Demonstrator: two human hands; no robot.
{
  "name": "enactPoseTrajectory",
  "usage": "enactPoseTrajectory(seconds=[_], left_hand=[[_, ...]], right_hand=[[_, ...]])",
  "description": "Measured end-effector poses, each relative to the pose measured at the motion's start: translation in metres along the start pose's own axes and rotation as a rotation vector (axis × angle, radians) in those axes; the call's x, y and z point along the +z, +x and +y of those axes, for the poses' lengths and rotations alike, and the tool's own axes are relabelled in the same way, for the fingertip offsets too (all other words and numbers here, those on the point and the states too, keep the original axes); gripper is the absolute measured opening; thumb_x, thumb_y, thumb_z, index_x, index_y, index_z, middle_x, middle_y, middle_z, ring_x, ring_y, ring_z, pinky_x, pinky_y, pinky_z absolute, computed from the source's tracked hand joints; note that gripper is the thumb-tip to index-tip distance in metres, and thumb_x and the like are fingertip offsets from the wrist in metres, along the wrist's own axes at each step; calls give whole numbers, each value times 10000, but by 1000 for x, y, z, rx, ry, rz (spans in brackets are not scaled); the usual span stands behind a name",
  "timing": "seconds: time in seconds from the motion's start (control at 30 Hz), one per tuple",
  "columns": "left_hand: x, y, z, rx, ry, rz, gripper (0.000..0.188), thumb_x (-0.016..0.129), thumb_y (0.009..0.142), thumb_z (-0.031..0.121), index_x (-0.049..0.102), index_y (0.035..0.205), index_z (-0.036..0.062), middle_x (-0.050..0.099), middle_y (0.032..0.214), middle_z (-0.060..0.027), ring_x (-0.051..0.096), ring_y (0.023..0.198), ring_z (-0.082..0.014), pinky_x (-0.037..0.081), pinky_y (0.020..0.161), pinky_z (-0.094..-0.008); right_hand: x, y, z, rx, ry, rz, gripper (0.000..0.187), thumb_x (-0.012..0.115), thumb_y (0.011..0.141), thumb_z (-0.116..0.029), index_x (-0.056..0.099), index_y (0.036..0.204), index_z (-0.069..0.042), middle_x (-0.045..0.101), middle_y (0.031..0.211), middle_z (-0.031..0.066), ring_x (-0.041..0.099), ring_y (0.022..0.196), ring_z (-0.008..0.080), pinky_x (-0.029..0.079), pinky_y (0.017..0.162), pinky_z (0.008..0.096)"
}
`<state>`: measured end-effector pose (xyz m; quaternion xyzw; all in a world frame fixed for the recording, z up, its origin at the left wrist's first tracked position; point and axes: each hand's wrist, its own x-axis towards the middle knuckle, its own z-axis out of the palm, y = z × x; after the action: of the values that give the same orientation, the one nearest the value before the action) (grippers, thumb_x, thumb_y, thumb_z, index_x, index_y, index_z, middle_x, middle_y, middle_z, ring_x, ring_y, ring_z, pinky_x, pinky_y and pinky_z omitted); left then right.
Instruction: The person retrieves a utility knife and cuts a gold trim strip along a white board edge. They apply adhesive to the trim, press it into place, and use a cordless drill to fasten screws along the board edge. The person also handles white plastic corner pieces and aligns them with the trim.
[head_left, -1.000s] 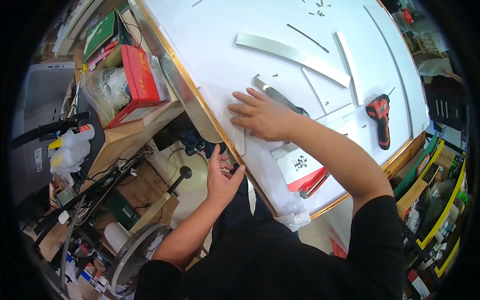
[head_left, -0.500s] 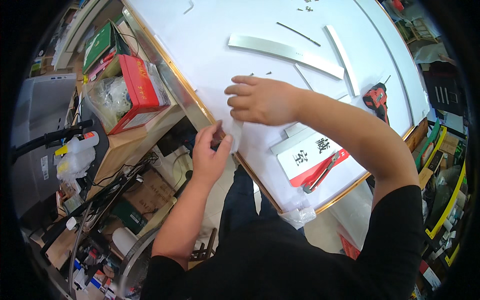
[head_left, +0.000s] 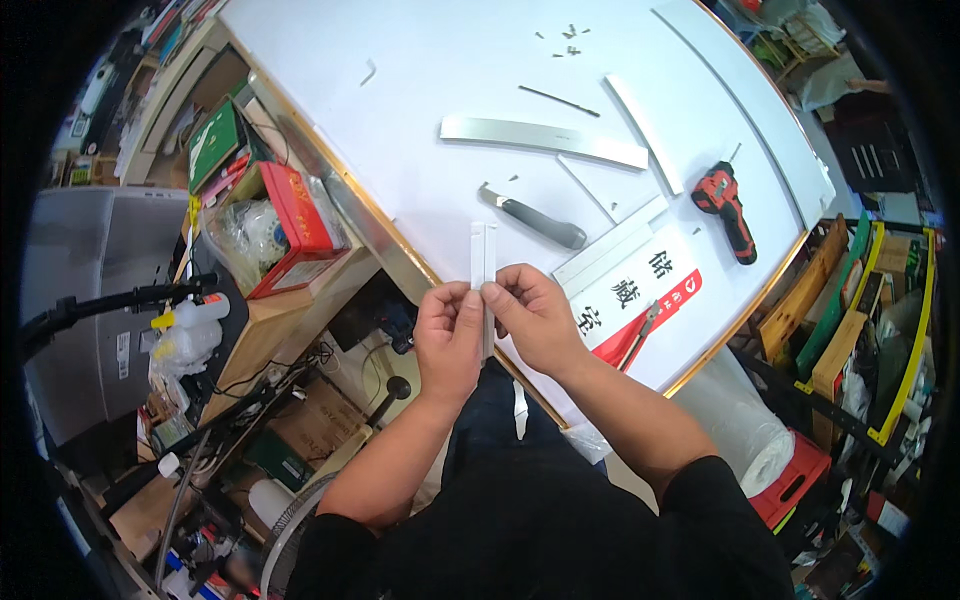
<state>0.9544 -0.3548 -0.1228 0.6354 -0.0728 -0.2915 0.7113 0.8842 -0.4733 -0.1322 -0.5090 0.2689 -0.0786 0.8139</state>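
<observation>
Both my thumbs press on a short, pale grooved strip [head_left: 483,250], which stands lengthwise away from me at the table's near left edge. My left hand [head_left: 447,335] is closed round its left side. From the right, my right hand [head_left: 535,310] pinches the same strip between thumb and curled fingers. Just beyond lies a knife [head_left: 542,220] with a dark grey handle. To the right of my hands is a white sign [head_left: 655,290] with black characters and a red band; a red and grey utility cutter [head_left: 640,335] rests on it.
Farther off on the white table [head_left: 330,40] lie a long metal profile [head_left: 540,135], a narrow strip [head_left: 645,135], a thin rod [head_left: 558,100] and several screws [head_left: 572,50]. A red cordless drill [head_left: 725,205] lies at right. Left stands a red box [head_left: 295,220].
My right hand has drawn back from over the table and now grips the strip beside my left hand. The grey-handled knife has come into sight. The view has shifted slightly.
</observation>
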Motion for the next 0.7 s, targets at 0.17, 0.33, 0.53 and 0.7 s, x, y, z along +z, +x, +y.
enactPoseTrajectory(seconds=[0.17,0.33,0.53,0.7], left_hand=[[9,9,11,131,406,-17,290,550,1112,285,597,1033,10,658,854,-57,589,767,-98,502,681,-293],[15,6,21,55,399,-58,340,508,1128,305,623,1010,8,620,851,-9,522,792,-70,472,703,-265],[12,3,17,0,293,-25,350,511,1129,308,624,985,10,608,815,7,516,760,-59,461,669,-260],[4,9,4,-46,311,19,378,487,1139,327,629,962,26,605,799,16,518,731,-48,450,640,-249]], right_hand=[[-2,-12,-3,-159,-98,32,175,633,1072,-191,592,1062,-21,601,832,-12,560,704,54,476,610,232],[-5,-16,-7,-100,84,22,188,673,1051,-176,616,1065,4,604,852,-19,519,738,38,449,634,227],[-4,-14,1,-52,91,6,204,676,1051,-174,641,1097,22,649,872,0,563,752,43,471,645,225],[-1,-8,7,-25,162,43,232,660,1061,-182,660,1172,22,688,912,23,614,765,63,529,702,237]])
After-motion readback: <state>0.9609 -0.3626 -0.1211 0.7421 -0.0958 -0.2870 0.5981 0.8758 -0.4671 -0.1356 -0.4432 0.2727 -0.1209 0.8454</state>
